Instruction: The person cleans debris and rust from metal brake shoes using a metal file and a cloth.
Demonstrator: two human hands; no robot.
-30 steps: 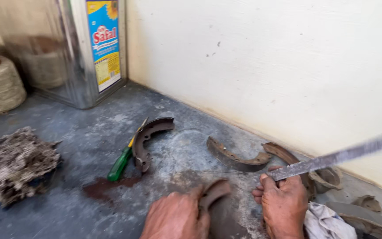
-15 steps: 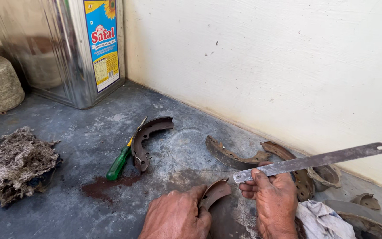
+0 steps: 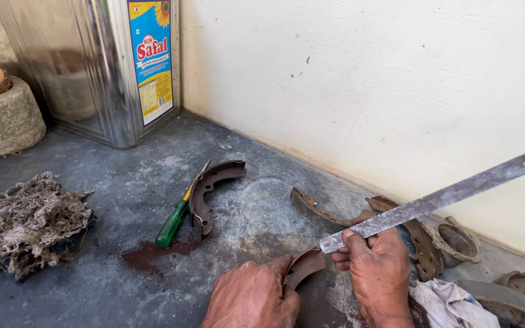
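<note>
Left hand [image 3: 251,297] is clamping down on a rusty curved brake shoe [image 3: 304,267] at the bottom of the frame, pinning it against the grey floor [image 3: 123,182], fingers wrapped over its near end. Way off to the left there's a wad of dirty cotton waste [image 3: 28,222] and a stone mortar [image 3: 4,115], with a big oil tin [image 3: 98,67] behind them against the wall. Moving right, a green-handled screwdriver [image 3: 174,222] is lying just beside another brake shoe [image 3: 209,191]. Right hand [image 3: 377,276] is gripping a long flat metal file [image 3: 432,200] near its lower end, the blade angling up toward the wall. More worn shoes [image 3: 320,214] are sitting behind it, a white rag [image 3: 451,304] by the wrist. Honestly, my worry: the file tip is hovering close to the left fingers, so one slip off that curved edge could be scraping knuckles.
</note>
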